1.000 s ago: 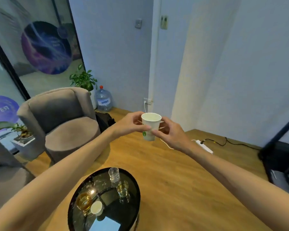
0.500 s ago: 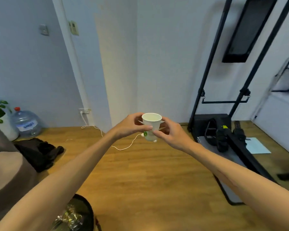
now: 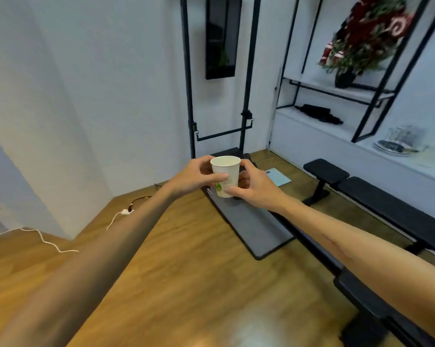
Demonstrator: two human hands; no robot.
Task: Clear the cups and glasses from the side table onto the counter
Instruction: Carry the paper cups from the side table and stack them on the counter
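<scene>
1. Paper cup [image 3: 225,175], white with green logo, upright, held in the air at chest height over wooden floor [image 3: 186,271]
2. Left hand [image 3: 195,175] gripping cup's left side, thumb across the front
3. Right hand [image 3: 252,182] gripping cup's right side and base
4. White desk [image 3: 361,144] with plate [image 3: 397,147] at far right, well apart from cup

Both bare forearms reach forward and converge at chest height ahead of the camera. The left hand [image 3: 196,175] curls in from the left, thumb across the near side of a white paper cup [image 3: 225,175] and fingers wrapped behind it. The right hand [image 3: 252,184] grips from the right (slightly lower), thumb on the near wall by the base, fingers curled round the far side.
</scene>
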